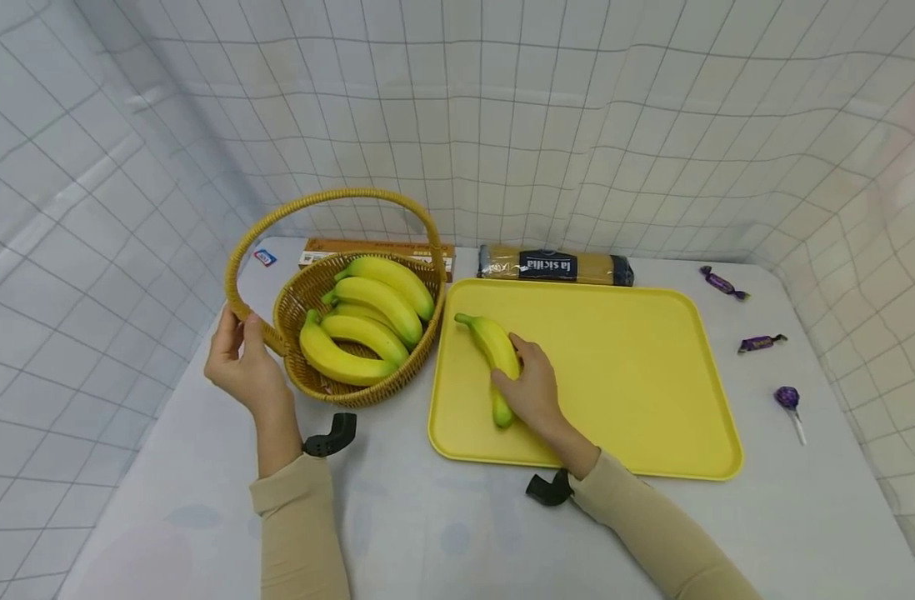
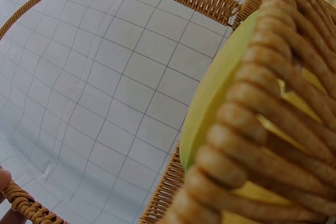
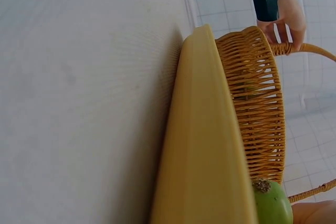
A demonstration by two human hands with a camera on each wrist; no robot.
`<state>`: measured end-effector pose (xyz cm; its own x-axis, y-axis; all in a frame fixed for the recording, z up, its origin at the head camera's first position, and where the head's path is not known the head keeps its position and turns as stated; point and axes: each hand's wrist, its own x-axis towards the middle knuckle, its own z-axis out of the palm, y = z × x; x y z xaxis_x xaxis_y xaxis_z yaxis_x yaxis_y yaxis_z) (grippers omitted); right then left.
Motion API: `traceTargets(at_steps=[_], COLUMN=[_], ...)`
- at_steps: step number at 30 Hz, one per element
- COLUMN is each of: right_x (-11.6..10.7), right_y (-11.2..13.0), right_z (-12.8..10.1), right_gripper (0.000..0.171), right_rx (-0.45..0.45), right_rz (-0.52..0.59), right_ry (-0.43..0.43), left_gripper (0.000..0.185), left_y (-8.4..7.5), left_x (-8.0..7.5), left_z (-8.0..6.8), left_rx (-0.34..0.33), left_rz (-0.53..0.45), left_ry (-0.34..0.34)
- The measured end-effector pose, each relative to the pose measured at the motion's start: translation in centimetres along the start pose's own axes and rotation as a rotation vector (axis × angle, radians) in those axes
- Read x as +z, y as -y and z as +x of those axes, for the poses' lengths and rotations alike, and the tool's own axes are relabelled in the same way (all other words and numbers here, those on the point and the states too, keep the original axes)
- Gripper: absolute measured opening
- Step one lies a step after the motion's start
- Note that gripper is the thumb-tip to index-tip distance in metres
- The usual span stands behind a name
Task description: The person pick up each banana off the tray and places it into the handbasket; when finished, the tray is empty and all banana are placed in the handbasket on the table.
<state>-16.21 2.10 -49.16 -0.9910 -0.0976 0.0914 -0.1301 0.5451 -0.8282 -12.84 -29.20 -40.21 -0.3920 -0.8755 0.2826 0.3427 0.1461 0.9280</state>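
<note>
A wicker basket (image 1: 367, 396) with a tall handle (image 1: 337, 195) holds several yellow bananas (image 1: 356, 333). My left hand (image 1: 249, 360) grips the lower left part of that handle; in the left wrist view only its fingertips show at the lower left edge. To the right of the basket lies a yellow tray (image 1: 622, 375). One banana (image 1: 495, 346) rests on the tray's left side, its stem pointing to the back left. My right hand (image 1: 534, 383) holds this banana from the right, fingers and thumb around its middle. The right wrist view shows the banana's green tip (image 3: 273, 203) beyond the tray rim.
Behind the tray lies a pack of pasta (image 1: 555, 267), and behind the basket a long brown box (image 1: 382, 246). Two purple wrapped candies (image 1: 723, 283) and a lollipop (image 1: 787, 398) lie right of the tray. A small blue-and-red packet (image 1: 265, 257) is at the back left.
</note>
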Motion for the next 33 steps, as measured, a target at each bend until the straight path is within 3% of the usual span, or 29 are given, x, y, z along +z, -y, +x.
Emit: traceTargets(at_steps=[12, 17, 26, 33], right_x=[-0.9, -1.2, -2.0, -0.3], right_y=[0.4, 1.5, 5.9, 9.7], right_z=[0.1, 0.1, 1.4, 3.3], right_gripper=[0.061, 0.061, 0.061, 0.061], right_rx=[-0.024, -0.082, -0.231, -0.297], right_rz=[0.071, 0.097, 0.144, 0.129], right_ry=[-0.046, -0.026, 0.037, 0.137], left_gripper=[0.029, 0.028, 0.028, 0.028], left_y=[0.0, -0.2, -0.4, -0.3], left_x=[0.2, 0.0, 0.0, 0.0], left_z=[-0.3, -0.2, -0.1, -0.1], left_rx=[-0.034, 0.001, 0.030, 0.016], left_rz=[0.011, 0.005, 0.004, -0.014], left_ry=[0.006, 0.007, 0.007, 0.003])
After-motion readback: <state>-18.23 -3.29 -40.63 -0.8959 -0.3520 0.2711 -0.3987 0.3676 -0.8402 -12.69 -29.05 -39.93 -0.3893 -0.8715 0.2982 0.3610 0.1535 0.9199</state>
